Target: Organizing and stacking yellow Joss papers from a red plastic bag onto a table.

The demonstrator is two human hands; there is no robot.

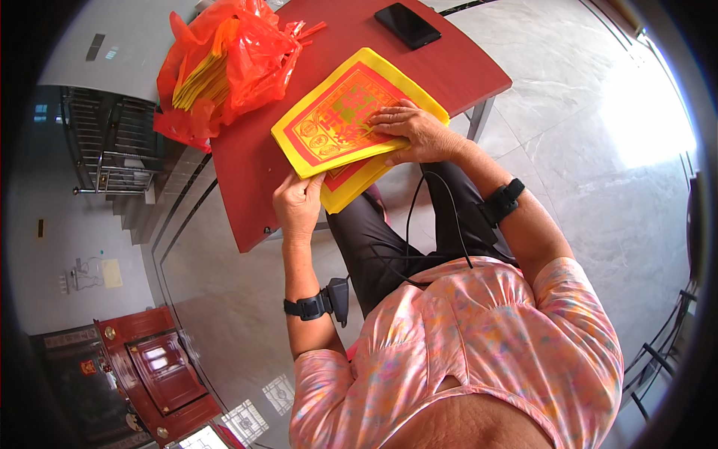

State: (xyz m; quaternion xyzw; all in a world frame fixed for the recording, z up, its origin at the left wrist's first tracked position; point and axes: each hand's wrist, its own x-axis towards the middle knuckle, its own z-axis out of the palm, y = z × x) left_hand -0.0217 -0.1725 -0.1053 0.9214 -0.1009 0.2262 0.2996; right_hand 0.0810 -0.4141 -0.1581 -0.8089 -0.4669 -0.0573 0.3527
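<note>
A stack of yellow joss paper sheets printed in red and gold [314, 126] lies on the red table, reaching over its near edge. My left hand [299, 202] pinches the stack's near left corner between thumb and fingers. My right hand [412, 132] lies on the right part of the top sheet, its fingers spread over the print and the thumb at the near edge. Beneath the upper sheets, further yellow sheets [350, 193] stick out at an angle towards my lap. How many sheets each hand holds cannot be told.
An open red plastic bag [255, 62] with folded yellow paper [205, 81] inside stands at the table's far left. A black smartphone [408, 25] lies at the far right of the red table [241, 185]. A black cable [412, 216] hangs over my lap.
</note>
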